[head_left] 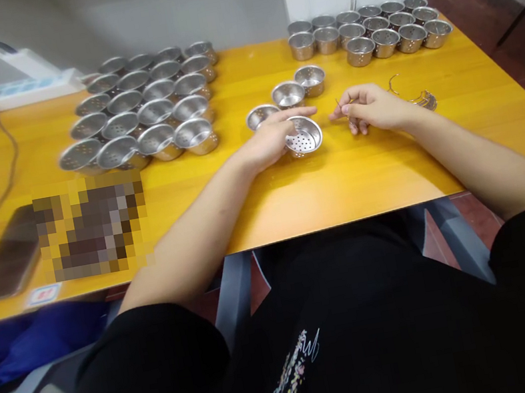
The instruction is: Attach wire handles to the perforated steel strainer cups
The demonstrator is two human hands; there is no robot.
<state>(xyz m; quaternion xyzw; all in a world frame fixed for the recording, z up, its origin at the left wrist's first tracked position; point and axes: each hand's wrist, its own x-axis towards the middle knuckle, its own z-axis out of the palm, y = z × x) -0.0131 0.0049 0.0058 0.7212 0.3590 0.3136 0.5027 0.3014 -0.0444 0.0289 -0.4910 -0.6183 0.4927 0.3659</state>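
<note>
My left hand point(273, 139) holds a small perforated metal cup point(305, 136) by its left side, thumb over the rim and index finger stretched behind it. To the right of the cup, my right hand point(369, 108) is closed, pinching a thin wire piece point(338, 104) between thumb and fingers. Behind my left hand stand more metal cups, one point(260, 116) partly covered by the hand, another point(288, 93) just behind, and a third point(310, 80) farther back. Several curved wire pieces point(424, 101) lie just beyond my right wrist.
Rows of metal cups point(155, 112) stand at the left on the yellow table point(323, 192), and more cups point(386, 41) at the back right. A dark phone point(8, 253), a blurred-out item point(98, 229), a cable and a power strip point(33, 89) are at the left.
</note>
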